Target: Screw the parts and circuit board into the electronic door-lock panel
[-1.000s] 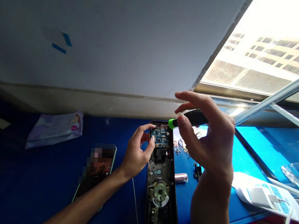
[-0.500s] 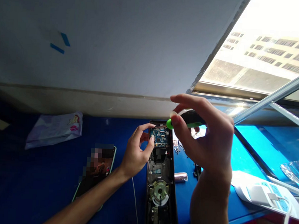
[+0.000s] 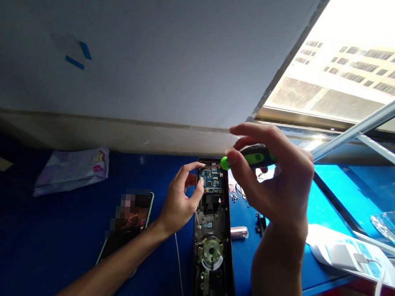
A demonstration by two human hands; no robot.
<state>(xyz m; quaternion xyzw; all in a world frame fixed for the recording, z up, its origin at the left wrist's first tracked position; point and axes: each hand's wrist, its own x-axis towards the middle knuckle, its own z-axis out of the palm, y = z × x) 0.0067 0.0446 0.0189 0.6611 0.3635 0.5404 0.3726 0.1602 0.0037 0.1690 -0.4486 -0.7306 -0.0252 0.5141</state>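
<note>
A long dark device housing (image 3: 227, 238) lies opened on the blue table, its inner parts exposed. A blue circuit board (image 3: 212, 180) sits at its far end. My left hand (image 3: 181, 195) grips the board's left side, thumb on the edge and index fingertip at the far left corner. My right hand (image 3: 278, 178) is closed around a green-and-black screwdriver (image 3: 253, 158), which is held nearly level. Its thin shaft points left to that corner, by my left index fingertip. The exact contact of the tip is too small to make out. A round metal-and-white mechanism (image 3: 212, 251) shows farther down the housing.
Loose screws (image 3: 234, 197) and a pinkish cylinder (image 3: 239, 233) lie right of the housing. A phone (image 3: 137, 215) and a pale packet (image 3: 72, 170) are to the left. A white power strip (image 3: 344, 253) with a plug stands right, below a window.
My right hand has shifted slightly right and the screwdriver handle has turned, showing more green on its side. My left hand keeps its place on the board.
</note>
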